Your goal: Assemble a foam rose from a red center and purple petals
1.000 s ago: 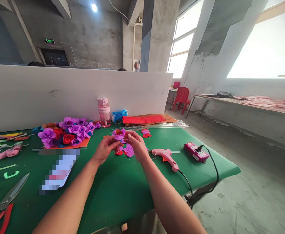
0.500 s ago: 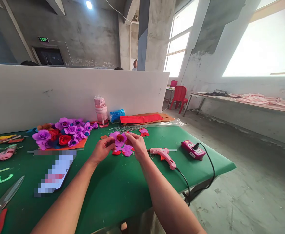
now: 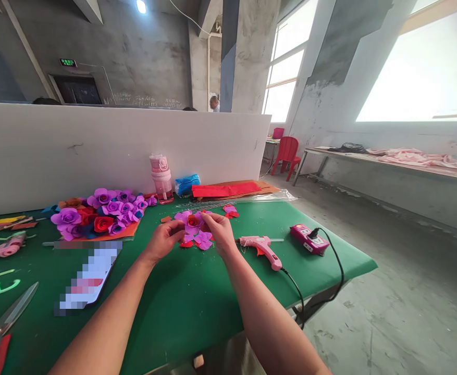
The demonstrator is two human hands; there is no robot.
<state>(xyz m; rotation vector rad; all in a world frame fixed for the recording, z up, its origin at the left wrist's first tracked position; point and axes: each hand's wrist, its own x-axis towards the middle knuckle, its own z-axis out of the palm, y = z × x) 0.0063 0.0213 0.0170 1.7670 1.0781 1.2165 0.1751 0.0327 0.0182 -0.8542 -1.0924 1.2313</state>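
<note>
At a green-covered worktable (image 3: 181,307), we see two bare hands meet around a purple-petalled artificial flower with a red cupped centre (image 3: 192,221). The left hand (image 3: 161,242) has thumb and fingers drawn together at the flower's near-left edge; the right hand (image 3: 221,233) pinches the opposite side. We judge that this edge hold spares the rolled centre and leaves the bloom facing up in plain sight, just above the table.

Beneath it, loose purple and red petals (image 3: 204,240) lie together, probably so that either hand can reach them. A pink glue gun with a red trigger (image 3: 261,247) rests on its side near the right hand, its black cord falling over the table edge, which we think keeps the cable away from the fingers. Beyond it sits a magenta power block (image 3: 309,238) with a black plug. To the left, finished-looking purple, red and blue flowers (image 3: 103,212) crowd an orange sheet, seemingly set apart from the loose pieces.
</note>
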